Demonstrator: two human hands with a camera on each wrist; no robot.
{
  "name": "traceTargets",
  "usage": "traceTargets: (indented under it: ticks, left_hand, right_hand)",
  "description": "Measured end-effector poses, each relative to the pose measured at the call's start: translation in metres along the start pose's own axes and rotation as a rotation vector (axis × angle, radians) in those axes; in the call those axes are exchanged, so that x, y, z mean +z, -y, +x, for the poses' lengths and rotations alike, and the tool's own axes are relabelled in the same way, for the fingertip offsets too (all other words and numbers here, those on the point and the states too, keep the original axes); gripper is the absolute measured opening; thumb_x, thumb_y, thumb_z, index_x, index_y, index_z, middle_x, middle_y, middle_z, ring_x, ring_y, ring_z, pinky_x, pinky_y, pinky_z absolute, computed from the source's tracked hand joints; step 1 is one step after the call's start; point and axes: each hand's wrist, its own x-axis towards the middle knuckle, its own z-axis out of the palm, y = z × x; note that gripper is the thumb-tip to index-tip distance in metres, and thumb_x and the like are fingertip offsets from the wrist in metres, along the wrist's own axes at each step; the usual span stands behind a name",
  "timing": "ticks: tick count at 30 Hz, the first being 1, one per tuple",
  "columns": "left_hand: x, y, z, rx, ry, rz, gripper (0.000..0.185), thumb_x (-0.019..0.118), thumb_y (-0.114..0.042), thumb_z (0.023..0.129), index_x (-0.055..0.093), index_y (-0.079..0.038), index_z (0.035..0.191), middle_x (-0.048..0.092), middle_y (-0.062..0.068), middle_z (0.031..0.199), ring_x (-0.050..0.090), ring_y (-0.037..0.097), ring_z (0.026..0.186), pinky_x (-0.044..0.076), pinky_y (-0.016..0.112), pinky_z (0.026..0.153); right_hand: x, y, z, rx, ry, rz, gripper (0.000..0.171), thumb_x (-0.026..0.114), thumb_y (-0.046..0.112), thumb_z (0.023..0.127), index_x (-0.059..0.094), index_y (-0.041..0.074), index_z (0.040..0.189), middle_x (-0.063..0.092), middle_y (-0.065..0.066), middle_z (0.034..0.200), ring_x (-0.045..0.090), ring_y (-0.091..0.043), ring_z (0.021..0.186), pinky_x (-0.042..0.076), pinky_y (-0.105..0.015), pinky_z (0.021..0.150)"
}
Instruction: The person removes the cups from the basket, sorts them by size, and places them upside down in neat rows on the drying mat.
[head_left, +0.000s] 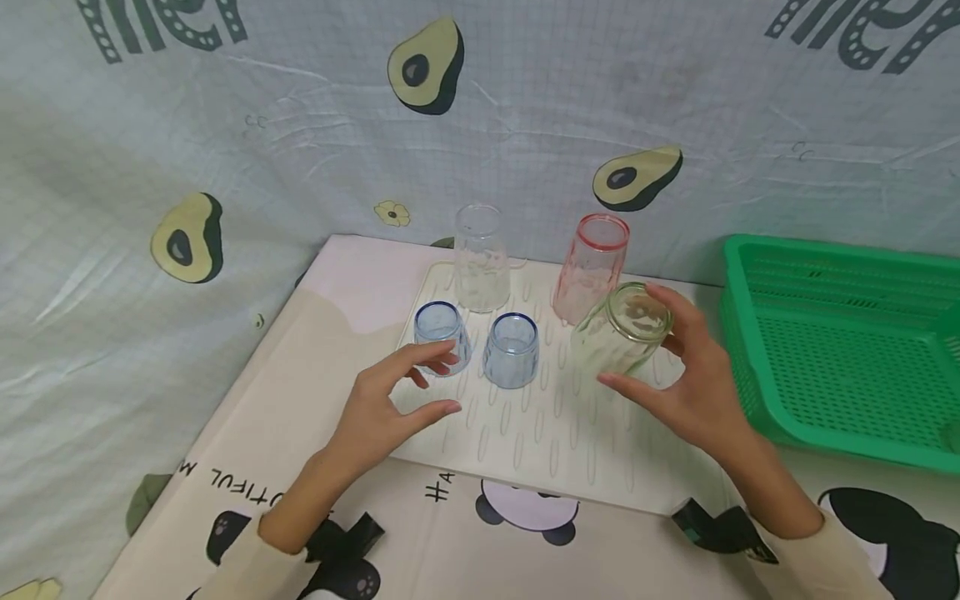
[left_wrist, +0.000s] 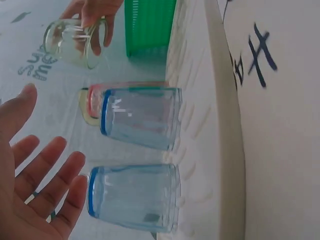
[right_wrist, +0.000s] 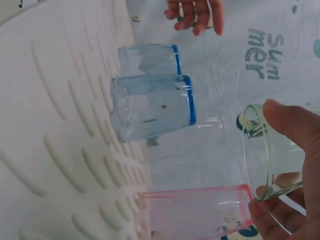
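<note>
From the head camera we see our right hand [head_left: 693, 379] curled round a clear glass [head_left: 621, 330], tilted above the ribbed mat [head_left: 555, 433] at about 3 o'clock. It looks rigid, smooth, probably slippery and breakable, so we judge the wall safest to hold.

At the left wrist, our left hand [left_wrist: 35, 192] is spread and empty beside a blue glass [left_wrist: 135, 197].

At the right wrist, fingertips [right_wrist: 292, 122] pinch the rim.

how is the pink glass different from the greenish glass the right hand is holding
The pink glass stands upright on the drying mat, untouched; the greenish glass is tilted, gripped by the right hand. The pink one has a red rim and pink tint; the greenish one is pale green. Both are transparent and empty.
</note>
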Motion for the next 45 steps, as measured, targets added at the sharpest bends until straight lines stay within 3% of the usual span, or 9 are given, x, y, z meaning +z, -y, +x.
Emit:
traceTargets:
  ticks: [4,7,12,18,23,26,33,39,45]
  left_hand:
    - [-0.015,-0.002,-0.004,-0.017,-0.024,0.082,0.048,0.076,0.001,0.065,0.058,0.002,0.109,0.063,0.010,0.097,0.056,0.022,0.089,0.045,0.031,0.069]
    - [-0.023,0.005,-0.008,-0.042,-0.033,0.134,0.042,0.076,0.002,0.065,0.061,0.002,0.105,0.064,0.011,0.095,0.057,0.021,0.089,0.043,0.027,0.071]
    - [-0.035,0.027,-0.018,-0.094,-0.051,0.175,0.041,0.074,0.003,0.066,0.061,0.001,0.105,0.065,0.011,0.091,0.057,0.022,0.088,0.041,0.028,0.073]
    - [-0.040,0.056,-0.028,-0.172,-0.001,0.171,0.041,0.075,-0.003,0.069,0.061,-0.003,0.108,0.063,0.008,0.101,0.054,0.020,0.096,0.039,0.031,0.078]
    - [-0.041,0.089,-0.039,-0.208,0.029,0.187,0.044,0.076,-0.012,0.069,0.062,-0.011,0.111,0.059,0.001,0.110,0.050,0.015,0.105,0.036,0.020,0.088]
    - [-0.041,0.099,-0.043,-0.198,0.044,0.210,0.045,0.076,-0.016,0.070,0.062,-0.013,0.112,0.058,-0.002,0.113,0.048,0.015,0.108,0.033,0.016,0.091]
    - [-0.041,0.109,-0.047,-0.122,0.113,0.297,0.050,0.078,-0.023,0.068,0.061,-0.012,0.114,0.054,-0.001,0.122,0.043,0.018,0.112,0.031,0.029,0.094]
    - [-0.040,0.110,-0.049,-0.165,0.142,0.349,0.050,0.077,-0.026,0.069,0.061,-0.014,0.115,0.049,-0.003,0.127,0.038,0.019,0.115,0.028,0.044,0.092]
    - [-0.040,0.109,-0.048,-0.189,0.146,0.341,0.049,0.076,-0.026,0.069,0.062,-0.014,0.115,0.049,-0.002,0.128,0.037,0.019,0.114,0.028,0.045,0.091]
  right_hand:
    - [0.001,-0.003,-0.001,0.022,-0.015,-0.014,0.101,0.082,-0.011,0.045,0.030,-0.004,0.132,0.046,-0.019,0.122,0.045,-0.013,0.108,0.038,-0.012,0.086]
    - [0.001,-0.005,-0.002,0.053,-0.018,-0.021,0.100,0.083,-0.008,0.047,0.030,-0.003,0.132,0.045,-0.019,0.122,0.044,-0.013,0.109,0.038,-0.013,0.087]
    - [0.004,-0.008,-0.001,0.105,-0.014,-0.019,0.099,0.083,-0.007,0.049,0.030,0.000,0.133,0.044,-0.017,0.124,0.044,-0.017,0.110,0.037,-0.012,0.087]
    - [0.012,-0.014,-0.003,0.169,0.004,-0.017,0.096,0.082,-0.004,0.054,0.030,0.003,0.135,0.042,-0.015,0.127,0.044,-0.024,0.109,0.036,-0.010,0.086]
    - [0.017,-0.020,-0.006,0.235,0.017,0.000,0.095,0.082,0.000,0.057,0.029,0.007,0.136,0.041,-0.014,0.129,0.044,-0.025,0.111,0.035,-0.010,0.087]
    - [0.021,-0.023,-0.009,0.267,0.033,0.018,0.095,0.081,0.001,0.059,0.028,0.009,0.137,0.040,-0.012,0.130,0.044,-0.024,0.111,0.035,-0.011,0.088]
    - [0.030,-0.028,-0.015,0.307,0.085,0.047,0.092,0.081,0.005,0.061,0.028,0.010,0.137,0.040,-0.009,0.130,0.045,-0.021,0.110,0.038,-0.016,0.088]
    - [0.039,-0.040,-0.021,0.297,0.101,0.098,0.092,0.080,0.004,0.062,0.028,0.013,0.137,0.040,-0.009,0.130,0.046,-0.024,0.110,0.042,-0.038,0.088]
    - [0.050,-0.069,-0.034,0.282,0.125,0.108,0.096,0.082,0.014,0.061,0.026,0.026,0.138,0.040,-0.001,0.130,0.045,-0.022,0.112,0.043,-0.038,0.087]
